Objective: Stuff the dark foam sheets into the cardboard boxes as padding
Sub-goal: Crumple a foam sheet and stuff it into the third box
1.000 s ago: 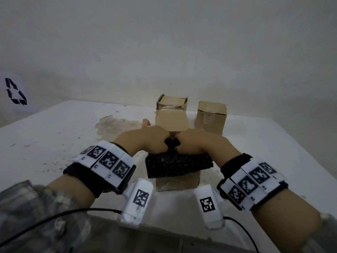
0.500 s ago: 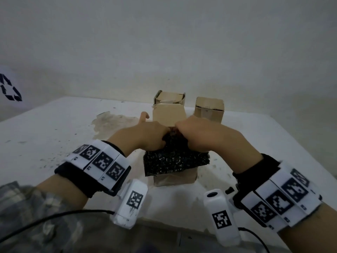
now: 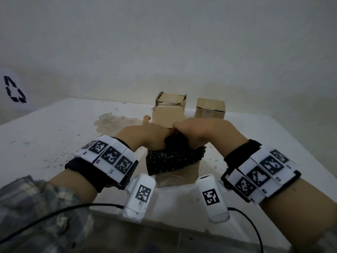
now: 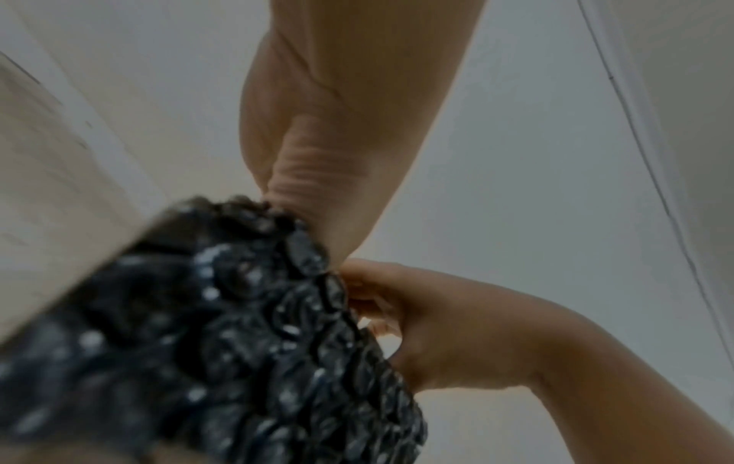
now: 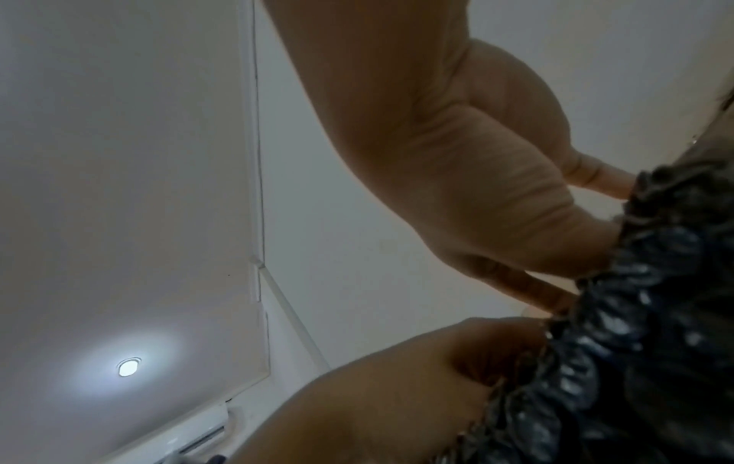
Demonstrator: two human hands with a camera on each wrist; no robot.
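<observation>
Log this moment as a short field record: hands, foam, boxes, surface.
left hand: grips the dark foam sheet, one finger pointing forward
right hand: grips the same sheet from the other side
foam: bunched at the near box top, much of it draped over the front wall
far boxes: two, open box and right box
surface: white table, stained, speckled

boxes (image 3: 176, 175): 3 | foam sheet (image 3: 173, 159): 1 | hands (image 3: 145, 136): 2

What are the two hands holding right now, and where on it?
Both the left hand and right hand grip the dark foam sheet at its bunched top middle, over the near cardboard box.
</observation>
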